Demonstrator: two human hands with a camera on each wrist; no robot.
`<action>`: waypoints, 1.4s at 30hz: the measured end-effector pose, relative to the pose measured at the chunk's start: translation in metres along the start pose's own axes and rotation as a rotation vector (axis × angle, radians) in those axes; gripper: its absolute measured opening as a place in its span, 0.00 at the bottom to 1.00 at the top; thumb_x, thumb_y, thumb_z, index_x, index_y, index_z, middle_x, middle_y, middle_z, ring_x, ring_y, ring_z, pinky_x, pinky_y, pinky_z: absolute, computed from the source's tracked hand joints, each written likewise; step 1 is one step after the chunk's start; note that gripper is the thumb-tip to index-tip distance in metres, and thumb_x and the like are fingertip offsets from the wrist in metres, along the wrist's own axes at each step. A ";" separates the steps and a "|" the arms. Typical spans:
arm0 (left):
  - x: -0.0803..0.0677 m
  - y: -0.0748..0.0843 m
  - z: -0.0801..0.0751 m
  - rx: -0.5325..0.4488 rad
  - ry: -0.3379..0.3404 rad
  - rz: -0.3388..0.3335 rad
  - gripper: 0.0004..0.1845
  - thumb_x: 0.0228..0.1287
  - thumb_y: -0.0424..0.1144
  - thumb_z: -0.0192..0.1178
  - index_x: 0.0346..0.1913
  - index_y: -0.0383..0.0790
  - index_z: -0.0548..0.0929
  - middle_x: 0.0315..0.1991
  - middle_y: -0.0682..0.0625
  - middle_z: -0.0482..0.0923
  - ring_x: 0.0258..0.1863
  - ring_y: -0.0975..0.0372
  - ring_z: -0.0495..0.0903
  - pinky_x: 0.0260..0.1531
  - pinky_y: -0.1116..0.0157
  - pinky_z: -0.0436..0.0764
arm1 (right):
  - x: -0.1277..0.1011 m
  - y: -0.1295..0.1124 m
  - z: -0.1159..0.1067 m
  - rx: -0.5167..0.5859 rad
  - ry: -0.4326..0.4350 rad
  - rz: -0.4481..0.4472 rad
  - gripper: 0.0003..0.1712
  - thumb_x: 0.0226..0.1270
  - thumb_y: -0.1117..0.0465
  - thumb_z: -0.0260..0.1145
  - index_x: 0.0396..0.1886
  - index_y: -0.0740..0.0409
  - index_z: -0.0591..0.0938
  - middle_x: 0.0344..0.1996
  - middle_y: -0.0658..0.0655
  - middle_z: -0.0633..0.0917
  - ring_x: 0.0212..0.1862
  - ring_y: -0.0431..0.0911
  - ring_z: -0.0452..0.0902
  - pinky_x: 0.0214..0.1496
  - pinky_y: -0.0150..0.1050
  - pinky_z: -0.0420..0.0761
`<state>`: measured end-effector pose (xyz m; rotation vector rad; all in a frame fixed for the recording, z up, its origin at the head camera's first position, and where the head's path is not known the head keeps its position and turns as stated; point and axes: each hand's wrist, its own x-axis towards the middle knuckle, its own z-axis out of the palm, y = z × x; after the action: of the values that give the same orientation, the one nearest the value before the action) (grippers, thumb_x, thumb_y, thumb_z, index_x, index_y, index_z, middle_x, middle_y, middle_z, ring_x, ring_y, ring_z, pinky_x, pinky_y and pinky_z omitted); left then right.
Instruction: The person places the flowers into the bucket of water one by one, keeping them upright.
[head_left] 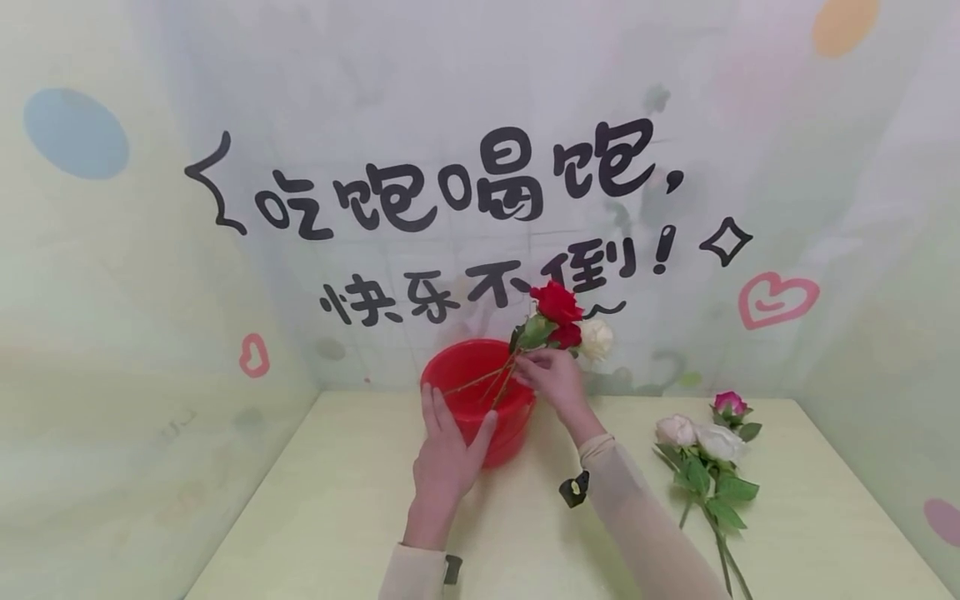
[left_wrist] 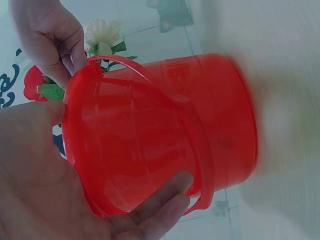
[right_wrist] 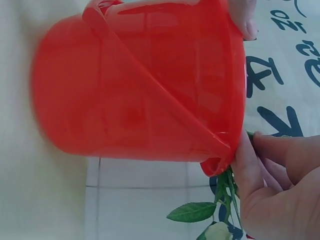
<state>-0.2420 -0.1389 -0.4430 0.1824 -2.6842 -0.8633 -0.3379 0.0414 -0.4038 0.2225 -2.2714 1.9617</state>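
The left hand (head_left: 442,462), near the centre of the frame, is laid against the near left side of the red bucket (head_left: 513,437), its fingers extended along the outside and its thumb spread away from them near the rim. By the right hand (head_left: 553,379), at the bucket's right rim, the green stems (head_left: 476,381) are pinched between thumb and fingers. The stems are slanted down across the bucket's mouth, while two red roses (head_left: 557,302) and a cream rose (head_left: 597,339) are held above and beyond the right rim. In the left wrist view the bucket's red handle (left_wrist: 197,130) is seen folded down against the outer wall. The bucket's floor is hidden, and where the lower stem ends are rested cannot be told; the lower red rose is partly covered by leaves and the right hand, and the cream rose is cut off at the bottom edge of the right wrist view. On the pale table (head_left: 337,500), a pale pink rose (head_left: 677,430), a white rose (head_left: 722,442) and a magenta rose (head_left: 730,405) are laid at the right of the frame, some of their stems cut off by the bottom edge. The table is enclosed by a pale backdrop (head_left: 450,83), marked with black lettering (head_left: 510,175), a pink heart outline (head_left: 778,300) at the right and a blue spot (head_left: 77,133) at the upper left.
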 end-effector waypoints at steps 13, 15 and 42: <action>-0.002 -0.002 0.001 0.011 0.011 -0.008 0.60 0.66 0.62 0.68 0.85 0.34 0.44 0.73 0.34 0.65 0.24 0.58 0.80 0.37 0.51 0.90 | -0.002 -0.007 -0.004 -0.015 -0.091 0.050 0.14 0.76 0.66 0.68 0.53 0.74 0.87 0.40 0.69 0.91 0.40 0.55 0.92 0.44 0.40 0.90; 0.000 -0.001 0.000 0.006 0.015 -0.005 0.60 0.66 0.62 0.69 0.85 0.34 0.44 0.74 0.34 0.64 0.26 0.57 0.81 0.38 0.50 0.90 | -0.001 -0.011 -0.007 -0.024 -0.103 0.049 0.14 0.76 0.67 0.67 0.53 0.74 0.87 0.39 0.69 0.91 0.40 0.55 0.92 0.44 0.40 0.90; 0.000 0.000 0.004 -0.009 0.016 -0.003 0.61 0.65 0.63 0.68 0.85 0.35 0.43 0.77 0.35 0.59 0.25 0.59 0.80 0.36 0.52 0.90 | -0.030 -0.010 -0.080 -0.106 -0.485 0.108 0.19 0.81 0.60 0.63 0.50 0.76 0.84 0.41 0.70 0.89 0.40 0.57 0.91 0.47 0.51 0.90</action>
<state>-0.2434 -0.1370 -0.4464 0.1913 -2.6655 -0.8706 -0.3062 0.1199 -0.3888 0.6386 -2.7210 2.0017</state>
